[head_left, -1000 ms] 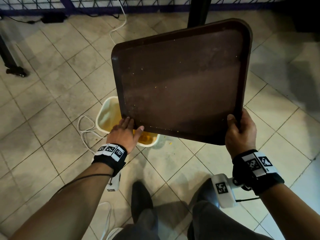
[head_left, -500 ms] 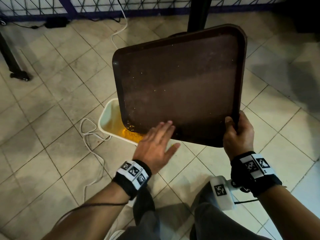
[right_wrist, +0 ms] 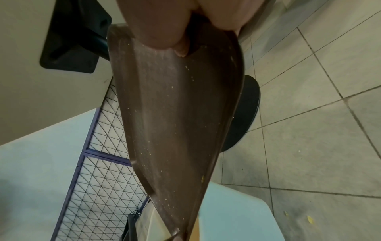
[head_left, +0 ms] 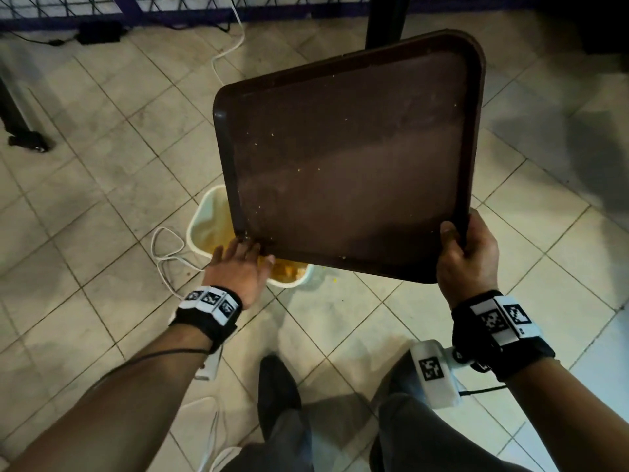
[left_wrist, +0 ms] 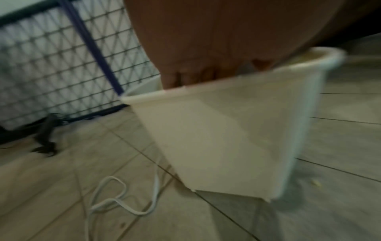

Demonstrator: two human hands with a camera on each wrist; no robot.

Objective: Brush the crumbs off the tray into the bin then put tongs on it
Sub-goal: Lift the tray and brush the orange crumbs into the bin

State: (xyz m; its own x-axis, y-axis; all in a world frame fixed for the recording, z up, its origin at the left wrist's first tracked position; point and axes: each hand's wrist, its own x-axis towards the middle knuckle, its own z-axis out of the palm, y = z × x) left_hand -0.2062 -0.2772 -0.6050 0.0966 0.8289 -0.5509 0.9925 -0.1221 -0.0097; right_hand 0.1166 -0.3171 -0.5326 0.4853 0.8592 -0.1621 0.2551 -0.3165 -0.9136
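A dark brown tray (head_left: 350, 158) is tilted over a small white bin (head_left: 204, 226) on the tiled floor. A few pale crumbs still dot the tray (right_wrist: 175, 114). My right hand (head_left: 466, 253) grips its near right corner, thumb on the inside face. My left hand (head_left: 238, 264) is flat with straight fingers at the tray's lowest corner, right above the bin (left_wrist: 226, 130), where yellow crumbs (head_left: 286, 269) lie. In the left wrist view the fingertips (left_wrist: 185, 78) dip behind the bin's rim. No tongs are in view.
A white cable (head_left: 163, 253) loops on the floor left of the bin. A black table post (head_left: 384, 18) and round base (right_wrist: 245, 112) stand behind the tray. A mesh fence (head_left: 170, 5) lines the back. A few crumbs (head_left: 335, 279) lie on the tiles. My shoes (head_left: 275, 390) are below.
My left hand swept leftward from the tray's near edge to its low corner over the bin. The tray stays tilted in my right hand.
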